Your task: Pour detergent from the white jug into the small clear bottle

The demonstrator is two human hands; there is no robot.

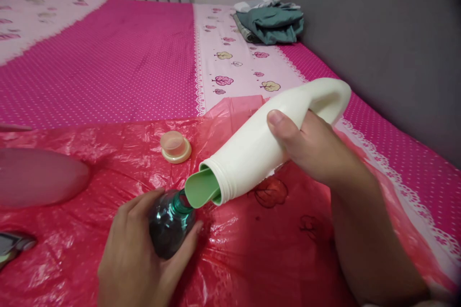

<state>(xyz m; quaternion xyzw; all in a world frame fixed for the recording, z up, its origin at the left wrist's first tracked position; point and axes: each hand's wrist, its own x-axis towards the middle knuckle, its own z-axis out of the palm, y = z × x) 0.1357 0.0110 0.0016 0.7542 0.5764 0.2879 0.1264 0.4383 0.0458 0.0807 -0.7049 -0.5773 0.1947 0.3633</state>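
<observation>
My right hand [309,144] grips a white detergent bottle [248,153] by its handle side, tilted so its mouth points down to the left. A green pouring spout [203,188] sticks out of that mouth, right at the neck of a small dark-green transparent bottle [171,225]. Around this small bottle my left hand [144,244] is wrapped, fingers on one side and thumb on the other. Whether liquid is flowing cannot be made out. Just behind the small bottle lies a cream cap [175,147] with a translucent top.
Red plastic sheeting [118,153] covers the near part of the pink patterned bedding [144,57]. At the left lie a pinkish rounded object [39,177] and a dark object [14,244], partly cut off. Folded clothes [270,21] sit at the back beside a grey headboard-like panel [378,43].
</observation>
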